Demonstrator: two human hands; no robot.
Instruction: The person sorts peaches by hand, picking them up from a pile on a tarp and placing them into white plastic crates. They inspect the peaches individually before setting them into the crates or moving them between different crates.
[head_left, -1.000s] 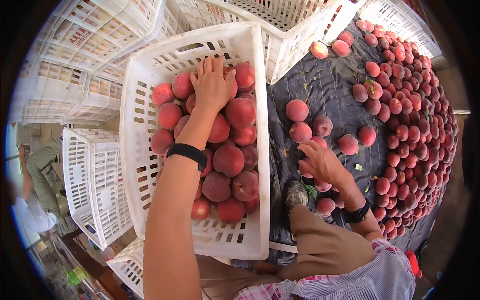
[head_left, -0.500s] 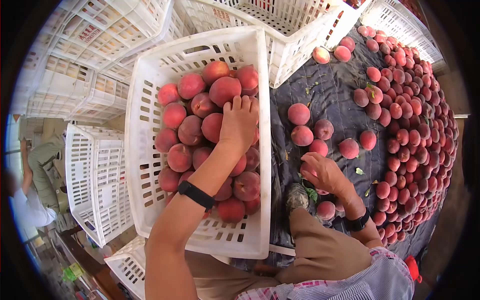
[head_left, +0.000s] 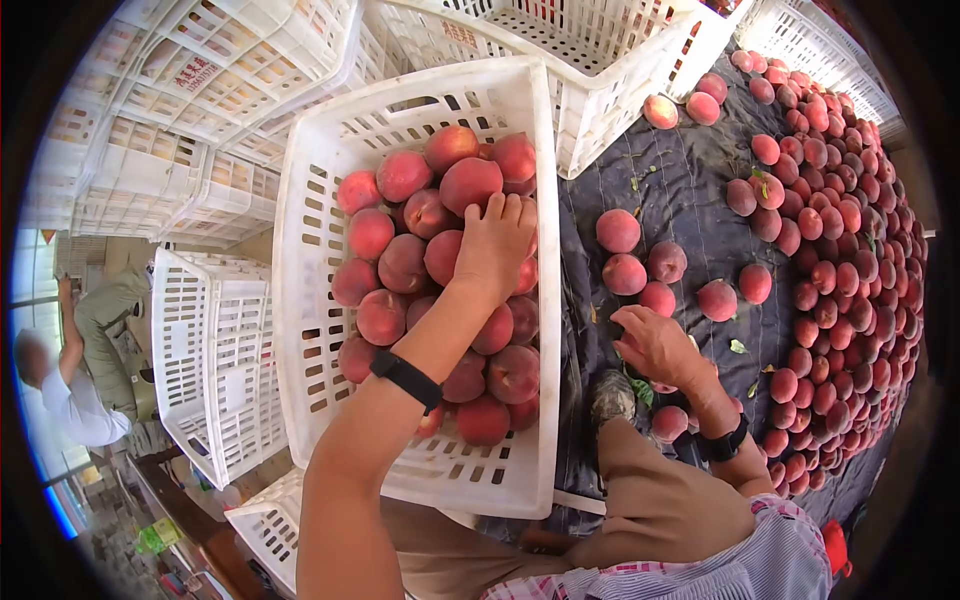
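A white slatted crate [head_left: 545,300] holds a heap of red peaches [head_left: 404,262]. My left hand [head_left: 494,245] reaches into it, fingers curled over a peach beside the crate's right wall; most of that peach is hidden under the hand. Outside the crate, my right hand [head_left: 660,345] is low over the dark ground sheet [head_left: 690,170], its fingers bent round a peach that is mostly covered. Close by on the sheet lie several loose peaches, among them one just above the hand [head_left: 657,299] and one below it [head_left: 669,424].
A large pile of peaches [head_left: 850,260] spreads along the right. White crates are stacked at upper left [head_left: 200,80], and another crate [head_left: 590,80] stands behind mine. My shoe [head_left: 612,397] rests beside the crate. At far left another person [head_left: 75,400] is bent over.
The whole view has shifted slightly, so everything appears a little further right. My left hand stays on the peaches in the crate. The right hand's fingers have curled in a bit more.
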